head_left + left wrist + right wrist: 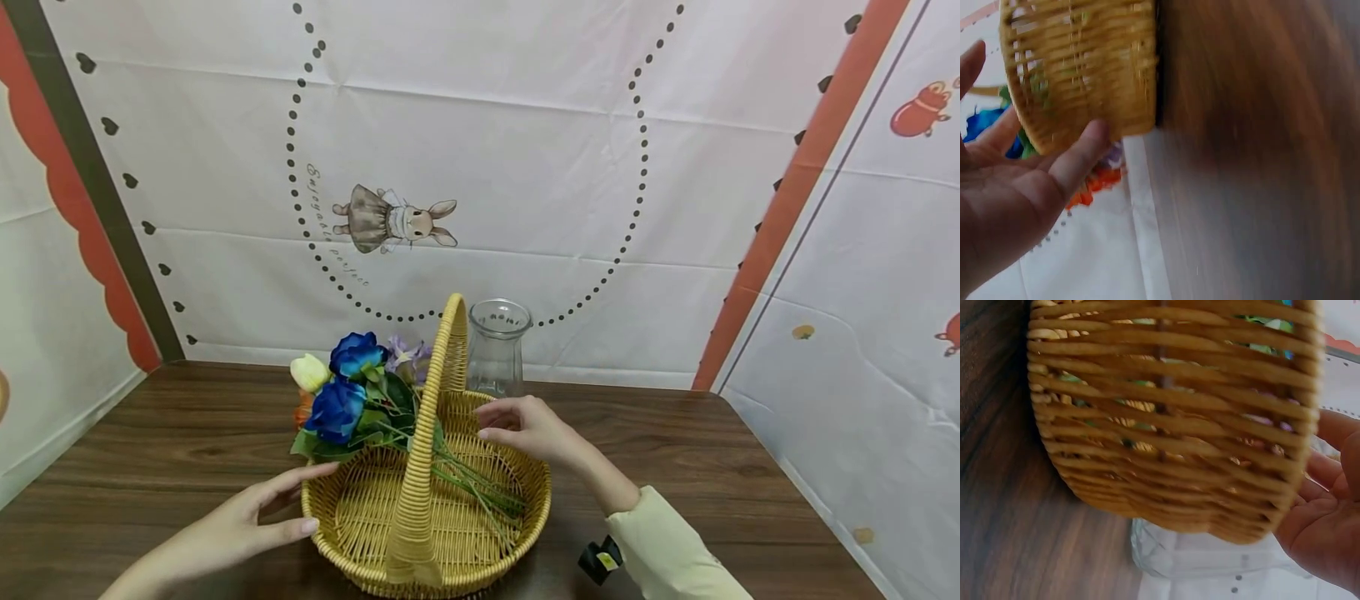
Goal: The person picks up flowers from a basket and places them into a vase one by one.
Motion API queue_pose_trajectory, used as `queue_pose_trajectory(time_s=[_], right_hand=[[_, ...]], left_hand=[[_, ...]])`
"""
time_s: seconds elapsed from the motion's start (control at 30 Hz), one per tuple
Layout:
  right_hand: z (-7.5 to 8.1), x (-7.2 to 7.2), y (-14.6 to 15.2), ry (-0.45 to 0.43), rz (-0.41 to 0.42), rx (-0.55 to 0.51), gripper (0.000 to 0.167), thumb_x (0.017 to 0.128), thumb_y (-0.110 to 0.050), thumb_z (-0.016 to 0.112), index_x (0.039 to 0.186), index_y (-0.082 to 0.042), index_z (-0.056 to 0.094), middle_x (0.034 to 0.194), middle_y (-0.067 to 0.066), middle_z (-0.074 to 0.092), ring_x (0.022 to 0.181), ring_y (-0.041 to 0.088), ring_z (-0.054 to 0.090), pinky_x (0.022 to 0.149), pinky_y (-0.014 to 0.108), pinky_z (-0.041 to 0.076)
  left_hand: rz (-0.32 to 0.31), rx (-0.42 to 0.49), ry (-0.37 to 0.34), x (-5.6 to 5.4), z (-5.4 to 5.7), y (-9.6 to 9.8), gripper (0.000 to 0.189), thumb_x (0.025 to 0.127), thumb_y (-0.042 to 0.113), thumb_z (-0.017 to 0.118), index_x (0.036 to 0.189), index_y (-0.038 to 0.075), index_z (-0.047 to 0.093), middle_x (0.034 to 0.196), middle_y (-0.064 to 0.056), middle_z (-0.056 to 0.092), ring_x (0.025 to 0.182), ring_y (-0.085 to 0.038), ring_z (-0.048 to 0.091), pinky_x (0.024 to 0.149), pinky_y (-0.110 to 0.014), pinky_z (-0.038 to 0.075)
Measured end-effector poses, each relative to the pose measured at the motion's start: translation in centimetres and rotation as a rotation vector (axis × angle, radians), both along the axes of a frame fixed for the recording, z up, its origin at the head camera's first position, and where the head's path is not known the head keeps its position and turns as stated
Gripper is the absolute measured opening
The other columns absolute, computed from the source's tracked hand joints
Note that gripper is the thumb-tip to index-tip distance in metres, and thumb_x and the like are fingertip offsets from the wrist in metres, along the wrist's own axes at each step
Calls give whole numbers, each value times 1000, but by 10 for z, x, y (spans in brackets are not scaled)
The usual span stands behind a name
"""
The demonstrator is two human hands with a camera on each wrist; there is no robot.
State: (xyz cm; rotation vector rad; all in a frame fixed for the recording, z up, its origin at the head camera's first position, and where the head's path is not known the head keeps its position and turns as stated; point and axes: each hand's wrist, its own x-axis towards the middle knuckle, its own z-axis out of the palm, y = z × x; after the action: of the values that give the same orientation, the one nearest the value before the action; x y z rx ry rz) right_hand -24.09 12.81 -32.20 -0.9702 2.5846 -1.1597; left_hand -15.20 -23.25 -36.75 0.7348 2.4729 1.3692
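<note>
A yellow wicker basket with a tall arched handle stands on the table. Artificial flowers lie across it: blue roses, a pale yellow tulip and a purple bloom, heads over the far left rim and green stems inside. My left hand is at the basket's left rim, thumb and fingers extended. An orange flower shows beyond it in the left wrist view. My right hand, fingers gently bent, hovers by the far right rim with nothing in its grasp.
Behind the basket stands a clear glass vase, close to my right hand. A small black object with a yellow mark lies near the right sleeve. The brown wooden table ends at a printed white cloth at the back.
</note>
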Motion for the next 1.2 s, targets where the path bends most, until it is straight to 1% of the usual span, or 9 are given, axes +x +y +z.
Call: queue_pose_trajectory(time_s=[0.03, 0.07, 0.27, 0.5, 0.6, 0.7, 0.9, 1.07, 1.2], right_hand=[[-1, 0, -2, 0, 13, 15, 37, 89, -20, 60, 118, 1, 58, 105, 12, 65, 92, 20, 61, 78, 30, 49], [-2, 0, -4, 3, 26, 30, 36, 89, -20, 59, 118, 1, 58, 106, 12, 64, 93, 20, 61, 79, 30, 49], [-9, -2, -15, 30, 98, 115, 31, 90, -20, 59, 115, -1, 61, 110, 10, 64, 99, 20, 60, 83, 30, 48], [-18, -3, -25, 49, 152, 166, 22, 89, -13, 60, 106, -2, 67, 96, 7, 68, 80, 8, 62, 69, 18, 48], [-21, -1, -28, 45, 149, 187, 20, 87, -12, 61, 104, -2, 68, 92, 6, 69, 77, 6, 62, 66, 17, 48], [-24, 1, -30, 93, 137, 205, 17, 86, -13, 64, 99, -3, 69, 87, 5, 70, 73, 4, 62, 64, 16, 48], [-25, 3, -32, 161, 76, 166, 7, 80, -12, 70, 83, -6, 72, 74, 0, 69, 61, -1, 58, 57, 15, 47], [-25, 3, -33, 149, 33, 136, 5, 80, -11, 70, 79, -7, 73, 71, -1, 68, 56, -1, 55, 52, 16, 44], [-24, 4, -33, 162, 28, 115, 5, 81, -9, 68, 80, -7, 72, 72, -1, 68, 56, -1, 55, 51, 17, 44]], left_hand=[[9, 6, -4, 1, 0, 3, 50, 94, 14, 50, 141, 9, 33, 142, -24, 30, 123, -53, 24, 83, -65, 35], [19, 19, -16, 2, -1, 5, 50, 94, 15, 50, 141, 8, 33, 142, -26, 29, 123, -56, 21, 81, -69, 32], [99, 9, -53, 3, -3, 17, 48, 94, 20, 52, 138, 7, 38, 140, -24, 34, 126, -53, 18, 82, -69, 30], [132, 28, -90, 3, -6, 20, 50, 93, 22, 53, 137, 7, 38, 141, -23, 33, 128, -51, 16, 84, -69, 28], [136, 36, -84, 3, -7, 20, 50, 92, 22, 53, 137, 6, 38, 140, -23, 34, 128, -50, 17, 84, -69, 28], [140, 40, -70, 3, -7, 21, 50, 92, 22, 54, 136, 5, 39, 139, -22, 36, 128, -48, 18, 85, -69, 28], [133, 56, -49, 2, -9, 22, 48, 93, 19, 53, 135, 2, 40, 138, -22, 37, 126, -48, 20, 86, -67, 30], [145, 62, -72, 2, -8, 23, 49, 92, 18, 54, 136, 2, 39, 139, -22, 36, 128, -49, 17, 85, -68, 28], [152, 65, -100, 2, -7, 23, 50, 92, 19, 54, 137, 4, 38, 141, -22, 33, 129, -50, 14, 85, -70, 26]])
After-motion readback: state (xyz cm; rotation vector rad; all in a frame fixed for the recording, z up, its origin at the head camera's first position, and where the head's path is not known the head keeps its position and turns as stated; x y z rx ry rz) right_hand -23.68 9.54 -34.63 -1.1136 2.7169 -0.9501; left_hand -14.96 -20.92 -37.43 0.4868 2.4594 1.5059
